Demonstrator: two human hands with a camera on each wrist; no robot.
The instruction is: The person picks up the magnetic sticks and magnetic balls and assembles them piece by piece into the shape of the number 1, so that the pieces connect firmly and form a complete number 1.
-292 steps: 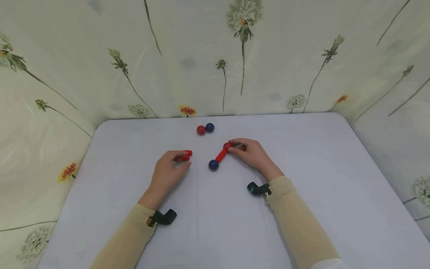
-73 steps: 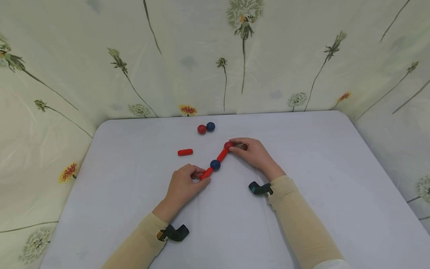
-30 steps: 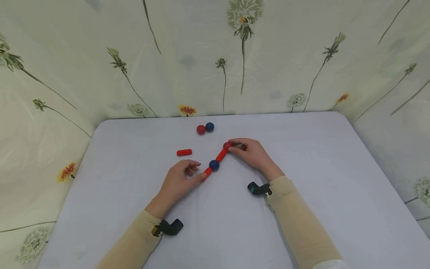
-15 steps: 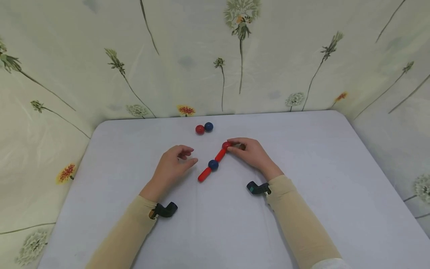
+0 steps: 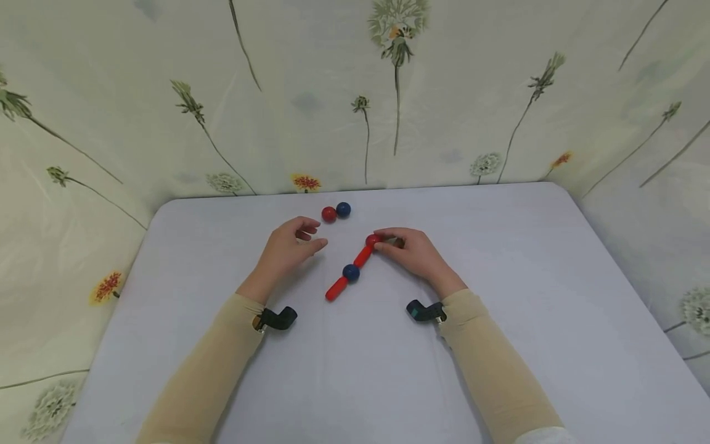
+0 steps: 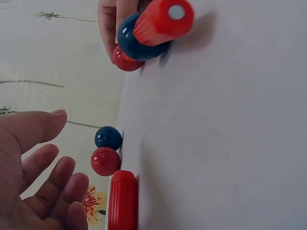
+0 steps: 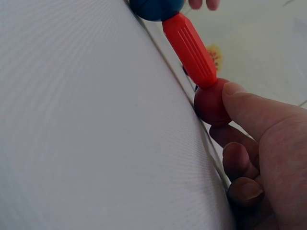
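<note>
With thumb and fingers my right hand pinches a red ball at the far end of a chain. From that ball runs a ridged red rod, then a blue ball, then a second red rod with a silvery disc on its free end. My left hand hovers with relaxed, parted fingers and holds nothing. Just beyond its fingertips lie a loose red ball and a loose blue ball, side by side. A loose red rod shows in the left wrist view; the left hand hides it in the head view.
A white-covered table carries all the pieces. Behind it hangs a flower-printed cloth, close past the back edge. Dark wrist cameras stick out from both sleeves.
My left hand, earlier holding two red rods, laid one down and joined the other to the blue ball. It then let go and moved back toward the loose balls. The right hand stayed put.
</note>
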